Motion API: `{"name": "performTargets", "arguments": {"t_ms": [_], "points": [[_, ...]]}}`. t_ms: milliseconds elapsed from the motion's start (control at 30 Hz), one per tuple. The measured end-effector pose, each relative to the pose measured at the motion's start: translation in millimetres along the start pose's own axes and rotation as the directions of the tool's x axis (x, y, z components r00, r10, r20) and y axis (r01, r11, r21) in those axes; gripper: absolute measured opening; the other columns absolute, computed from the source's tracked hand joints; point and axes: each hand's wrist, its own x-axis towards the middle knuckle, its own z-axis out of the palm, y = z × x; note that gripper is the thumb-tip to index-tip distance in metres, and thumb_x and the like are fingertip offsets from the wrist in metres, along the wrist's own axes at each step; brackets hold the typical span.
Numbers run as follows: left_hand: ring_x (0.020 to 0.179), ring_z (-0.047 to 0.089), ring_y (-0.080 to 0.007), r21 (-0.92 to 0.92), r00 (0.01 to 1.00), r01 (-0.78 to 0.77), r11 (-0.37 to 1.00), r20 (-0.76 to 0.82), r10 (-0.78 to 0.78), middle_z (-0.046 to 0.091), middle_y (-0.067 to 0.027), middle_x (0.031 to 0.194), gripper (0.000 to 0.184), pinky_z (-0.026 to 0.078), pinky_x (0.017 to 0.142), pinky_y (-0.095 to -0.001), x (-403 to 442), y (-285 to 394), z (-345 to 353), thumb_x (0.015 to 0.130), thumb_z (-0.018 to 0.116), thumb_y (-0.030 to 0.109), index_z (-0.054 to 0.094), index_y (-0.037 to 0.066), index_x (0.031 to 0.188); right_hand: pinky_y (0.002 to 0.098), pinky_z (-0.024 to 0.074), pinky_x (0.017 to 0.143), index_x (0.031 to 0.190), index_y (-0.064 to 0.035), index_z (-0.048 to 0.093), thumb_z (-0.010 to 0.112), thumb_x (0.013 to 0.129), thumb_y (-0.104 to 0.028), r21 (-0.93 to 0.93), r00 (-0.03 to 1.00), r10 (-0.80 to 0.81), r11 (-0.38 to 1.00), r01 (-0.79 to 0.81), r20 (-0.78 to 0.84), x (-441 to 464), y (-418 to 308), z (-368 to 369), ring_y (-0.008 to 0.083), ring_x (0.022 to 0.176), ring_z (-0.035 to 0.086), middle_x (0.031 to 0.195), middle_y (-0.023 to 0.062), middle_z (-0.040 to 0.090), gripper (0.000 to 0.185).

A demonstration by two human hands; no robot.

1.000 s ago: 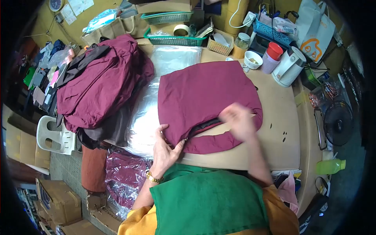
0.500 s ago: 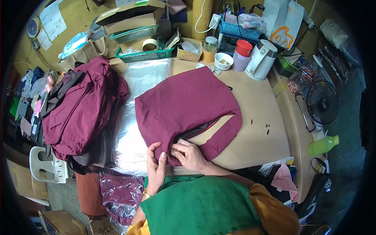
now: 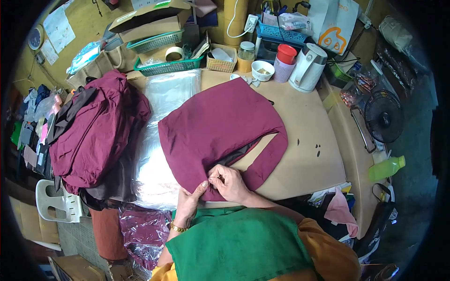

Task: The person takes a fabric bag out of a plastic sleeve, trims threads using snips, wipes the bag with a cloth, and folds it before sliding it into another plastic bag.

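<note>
A maroon cloth bag (image 3: 215, 112) with a wide strap lies on the table in front of me, its dark lining showing at the opening. My left hand (image 3: 190, 199) grips the near edge of the bag, thumb on top and fingers hidden under the cloth. Right beside it, my right hand (image 3: 228, 184) is closed in a pinch over the same edge. A tiny thin thing shows at its fingertips, too small to name.
To the left is a pile of maroon and black cloth (image 3: 93, 131), beside clear plastic sleeves (image 3: 171, 89). A green basket (image 3: 168, 69), a glass jar (image 3: 246, 56), a white bowl (image 3: 262, 70) and an electric kettle (image 3: 308, 68) line the back. A black fan (image 3: 384, 116) stands right.
The left hand's fingers have gone from showing above the cloth to under it, with the thumb nearer the right hand. The right hand stays pinched at the edge. The whole view shifts slightly.
</note>
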Motion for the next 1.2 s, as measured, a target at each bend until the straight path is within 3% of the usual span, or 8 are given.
{"name": "performTargets", "arguments": {"t_ms": [267,567,667,733,833,933,1100,1200], "points": [[0.096,0.064,-0.0170,-0.042,0.990,-0.024,0.999,-0.140,0.017,0.070,-0.0096,0.107,0.031,0.050,0.089,-0.0310,-14,18,6,0.086,0.075,0.012,0.066,-0.003,0.112,0.0269,0.0516,0.056,0.085,-0.0015,0.059,0.055,0.095,-0.004,-0.099,0.964,0.185,0.973,-0.207,-0.193,28,52,-55,0.0097,0.063,0.063,0.085,0.0097,0.067,0.011],[0.088,0.061,-0.0146,0.105,0.953,0.020,0.994,-0.304,0.013,0.067,-0.0066,0.099,0.040,0.049,0.081,-0.0302,-17,43,-68,0.084,0.078,0.014,0.054,-0.001,0.114,0.0446,0.0490,0.069,0.081,-0.0038,0.055,0.067,0.085,-0.009,-0.777,0.792,-0.304,0.549,-0.308,-0.529,30,14,-151,0.0344,0.080,0.061,0.087,0.0143,0.056,0.014],[0.089,0.059,-0.0205,0.775,0.857,-0.125,0.619,-0.230,0.461,0.063,-0.0096,0.100,0.042,0.046,0.081,-0.0350,3,48,-109,0.085,0.076,0.014,0.055,-0.004,0.116,0.0388,0.0503,0.065,0.081,-0.0032,0.055,0.067,0.088,-0.009,-0.484,0.934,-0.097,0.871,-0.088,-0.344,14,48,-180,0.0261,0.077,0.063,0.091,0.0126,0.058,0.016],[0.093,0.056,-0.0292,0.996,0.433,-0.087,0.014,0.025,0.901,0.059,-0.0149,0.102,0.039,0.044,0.087,-0.0390,7,77,-74,0.084,0.074,0.011,0.057,-0.003,0.115,0.0328,0.0493,0.060,0.082,-0.0032,0.055,0.064,0.094,-0.018,-0.153,0.876,0.254,0.928,-0.341,-0.409,8,48,-191,0.0169,0.067,0.060,0.079,0.0078,0.059,0.021],[0.095,0.057,-0.0315,0.792,0.741,-0.467,0.394,0.106,0.664,0.060,-0.0160,0.103,0.030,0.046,0.085,-0.0438,1,74,-11,0.079,0.076,0.007,0.061,0.000,0.104,0.0301,0.0480,0.057,0.083,-0.0030,0.057,0.060,0.097,-0.030,-0.062,0.799,0.461,0.852,-0.521,-0.386,22,39,-184,0.0127,0.059,0.058,0.066,0.0048,0.057,0.031],[0.095,0.063,-0.0338,0.674,0.704,-0.698,0.243,0.582,0.406,0.063,-0.0181,0.100,0.054,0.049,0.084,-0.0434,15,40,66,0.077,0.079,0.038,0.061,0.003,0.115,0.0322,0.0468,0.056,0.077,-0.0011,0.058,0.057,0.097,-0.044,-0.265,0.814,0.501,0.776,-0.573,-0.293,41,55,-163,0.0140,0.057,0.055,0.063,0.0055,0.058,0.047],[0.077,0.065,-0.0334,0.719,0.726,-0.678,0.151,0.624,0.291,0.065,-0.0190,0.082,0.035,0.051,0.069,-0.0397,50,-8,95,0.089,0.068,0.030,0.067,0.000,0.105,0.0360,0.0388,0.050,0.064,-0.0008,0.056,0.059,0.096,-0.035,-0.434,0.892,0.193,0.819,-0.376,-0.408,57,45,-142,0.0119,0.053,0.046,0.052,0.0032,0.050,0.047],[0.060,0.062,-0.0364,0.510,0.889,-0.432,0.744,0.381,0.255,0.056,-0.0244,0.060,0.030,0.048,0.061,-0.0411,48,6,74,0.097,0.059,0.025,0.066,-0.004,0.090,0.0363,0.0357,0.049,0.061,-0.0013,0.054,0.058,0.097,-0.034,-0.090,0.851,0.294,0.926,-0.366,-0.436,52,66,-152,0.0108,0.051,0.042,0.050,0.0043,0.045,0.049]]}}
